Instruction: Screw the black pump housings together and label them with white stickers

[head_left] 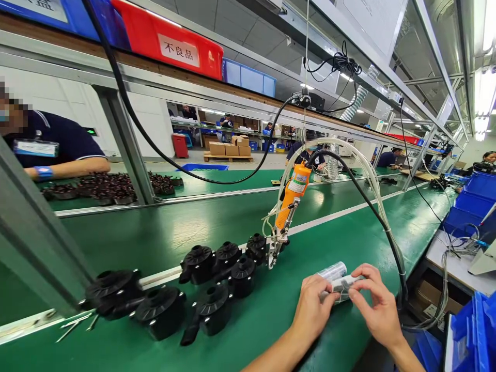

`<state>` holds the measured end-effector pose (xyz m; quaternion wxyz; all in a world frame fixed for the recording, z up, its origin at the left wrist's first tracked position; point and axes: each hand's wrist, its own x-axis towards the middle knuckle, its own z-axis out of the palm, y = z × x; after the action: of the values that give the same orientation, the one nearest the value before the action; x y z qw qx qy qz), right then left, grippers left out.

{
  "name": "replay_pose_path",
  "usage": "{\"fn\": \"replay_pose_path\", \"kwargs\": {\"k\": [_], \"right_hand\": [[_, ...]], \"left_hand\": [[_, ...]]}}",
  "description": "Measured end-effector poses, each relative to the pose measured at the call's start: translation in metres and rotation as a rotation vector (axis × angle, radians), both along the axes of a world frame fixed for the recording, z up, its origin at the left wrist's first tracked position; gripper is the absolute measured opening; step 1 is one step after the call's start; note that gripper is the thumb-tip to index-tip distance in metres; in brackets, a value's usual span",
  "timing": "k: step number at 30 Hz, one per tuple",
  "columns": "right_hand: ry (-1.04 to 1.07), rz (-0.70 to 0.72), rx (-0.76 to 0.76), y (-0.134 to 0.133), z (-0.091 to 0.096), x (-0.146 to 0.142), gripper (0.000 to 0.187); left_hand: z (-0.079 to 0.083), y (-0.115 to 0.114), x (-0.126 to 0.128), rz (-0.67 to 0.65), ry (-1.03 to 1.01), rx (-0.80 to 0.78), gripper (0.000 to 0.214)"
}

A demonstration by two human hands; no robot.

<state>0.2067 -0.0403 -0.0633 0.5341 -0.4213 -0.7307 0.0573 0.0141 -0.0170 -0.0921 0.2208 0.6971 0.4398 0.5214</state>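
Near the front edge of the green bench, my left hand (pixel 312 302) is closed around a small whitish roll with grey patches (pixel 344 282). The fingers of my right hand (pixel 375 305) pinch the roll's right end; whether they hold a loose piece of it I cannot make out. Just behind it lies a clear, shiny cylinder (pixel 334 270), partly covered by my left fingers. Left of my hands, several black round pump-like housings (pixel 212 305) stand on the bench. An orange electric screwdriver (pixel 292 194) hangs above them, its tip close to the farthest housing.
Thin metal rods (pixel 75 324) lie by a frame post (pixel 126 144) at left. A black cable (pixel 368 201) and clear tubes arch down to the right of my hands. Blue bins (pixel 470 206) stand at right. Across the bench, a co-worker (pixel 58 139) sits behind piled dark parts (pixel 104 187).
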Motion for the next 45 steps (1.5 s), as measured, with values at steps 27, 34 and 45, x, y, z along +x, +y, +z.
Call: {"fn": "replay_pose_path", "kwargs": {"k": [27,34,45], "right_hand": [[0.135,0.102,-0.38,0.034,-0.024,0.033,0.064],[0.154,0.168,-0.423,0.027,-0.027,0.018,0.061],[0.147,0.067,-0.312,0.02,-0.032,0.014,0.046]], "left_hand": [[0.004,0.008,-0.008,-0.014,-0.039,0.081,0.013],[0.01,0.003,-0.003,-0.067,-0.197,-0.087,0.029],[0.012,0.003,-0.002,-0.055,-0.273,-0.215,0.013]]}}
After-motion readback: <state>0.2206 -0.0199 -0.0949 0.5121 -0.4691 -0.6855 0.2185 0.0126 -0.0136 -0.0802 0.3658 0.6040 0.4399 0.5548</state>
